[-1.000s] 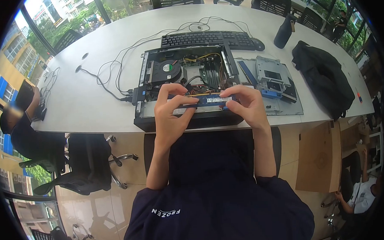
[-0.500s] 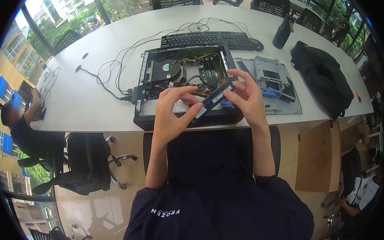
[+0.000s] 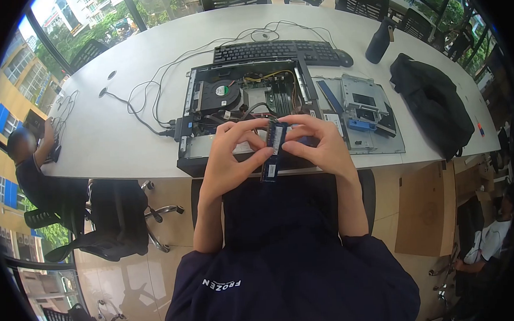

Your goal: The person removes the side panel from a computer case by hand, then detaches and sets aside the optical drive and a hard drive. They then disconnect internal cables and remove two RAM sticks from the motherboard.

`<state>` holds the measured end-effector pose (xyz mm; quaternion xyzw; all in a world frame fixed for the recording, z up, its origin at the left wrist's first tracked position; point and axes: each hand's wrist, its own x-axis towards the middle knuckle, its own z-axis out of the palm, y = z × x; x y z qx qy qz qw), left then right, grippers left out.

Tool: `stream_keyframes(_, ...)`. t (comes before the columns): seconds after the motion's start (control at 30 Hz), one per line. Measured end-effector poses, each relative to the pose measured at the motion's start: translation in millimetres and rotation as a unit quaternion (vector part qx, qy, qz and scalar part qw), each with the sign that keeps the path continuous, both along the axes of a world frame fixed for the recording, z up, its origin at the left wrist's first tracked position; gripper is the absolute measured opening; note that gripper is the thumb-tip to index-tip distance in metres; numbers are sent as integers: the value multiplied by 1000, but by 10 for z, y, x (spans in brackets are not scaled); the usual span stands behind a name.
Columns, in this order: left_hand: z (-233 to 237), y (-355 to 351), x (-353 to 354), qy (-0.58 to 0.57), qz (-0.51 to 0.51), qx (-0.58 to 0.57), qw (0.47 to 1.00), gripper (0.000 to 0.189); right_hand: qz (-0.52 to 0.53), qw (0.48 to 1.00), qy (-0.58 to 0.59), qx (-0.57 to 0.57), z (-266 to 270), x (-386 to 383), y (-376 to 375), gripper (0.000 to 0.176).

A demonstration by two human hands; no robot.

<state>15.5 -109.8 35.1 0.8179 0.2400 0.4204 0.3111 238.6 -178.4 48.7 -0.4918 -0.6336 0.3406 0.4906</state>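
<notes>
Between both hands, a blue memory module (image 3: 273, 153) with white labels is held nearly upright above the front edge of an opened desktop computer case (image 3: 199, 144). My left hand (image 3: 234, 156) pinches its left long edge with thumb and fingertips. On the opposite edge, the fingertips and thumb of my right hand (image 3: 319, 145) are closed on the same module. Behind them, the case shows a black blower fan (image 3: 220, 95), dark memory slots (image 3: 280, 95) and loose wires. My hands hide the case's front middle part.
Right of the case lies a removed metal side panel (image 3: 391, 140) with a drive bracket (image 3: 363, 93) on it. A keyboard (image 3: 272, 51), mouse (image 3: 342, 58), bottle (image 3: 380, 42) and black bag (image 3: 432, 104) are on the table. Cables (image 3: 145, 96) run left; a person (image 3: 33, 153) sits there.
The memory module has turned from a slant to nearly upright and come closer to my body. My right hand has moved down and left, nearer my left hand.
</notes>
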Motion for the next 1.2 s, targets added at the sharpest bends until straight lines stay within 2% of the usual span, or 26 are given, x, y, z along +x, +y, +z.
stream_keyframes(0.03, -50, 33, -20, -22, 1, 1, 1000, 44, 22, 1000, -4, 17, 12, -18, 4, 39)
stream_keyframes(0.07, -64, 32, -15, -63, 23, -39, 997, 32, 45, 998, -8, 34, 18, -27, 8, 39)
stream_keyframes(0.1, -79, 32, -15, -63, 23, -38, 997, 32, 45, 998, -8, 34, 20, -30, 13, 39)
stream_keyframes(0.17, -99, 25, -21, -227, -11, -173, 958, 23, 71, 987, -131, 52, 21, -38, 21, 33)
stream_keyframes(0.2, -90, 22, -9, -253, -17, -176, 951, 16, 72, 987, -132, 53, 8, -42, 25, 33)
stream_keyframes(0.33, -57, -7, 26, -253, -7, -168, 953, 18, 61, 980, -153, 108, -82, -36, 55, 19)
stream_keyframes(0.4, -10, -26, 41, -271, -9, -170, 947, 19, 52, 996, -48, 62, -97, 3, 44, 15)
stream_keyframes(0.43, -1, -31, 37, -272, -9, -169, 947, 19, 52, 995, -49, 63, -118, 33, 45, 15)
stream_keyframes(0.5, 12, -41, 30, -239, -1, -164, 957, 21, 27, 997, 70, 18, -147, 83, 56, 15)
stream_keyframes(0.53, 19, -40, 30, -240, 0, -163, 957, 21, 37, 995, 90, 19, -144, 85, 56, 17)
stream_keyframes(0.7, 17, -26, 4, -181, 3, -163, 970, 22, 17, 993, 113, 25, -138, 72, 53, 18)
stream_keyframes(0.93, -33, 11, 31, -181, 2, -127, 975, 22, 18, 984, 174, 19, -138, 75, 49, 15)
stream_keyframes(1.17, -47, -12, 24, -151, 17, -116, 981, 22, -1, 980, 197, 6, -110, 58, 29, 12)
stream_keyframes(1.2, -49, -14, 30, -152, 19, -105, 983, 22, 10, 982, 184, 31, -152, 74, 50, 11)
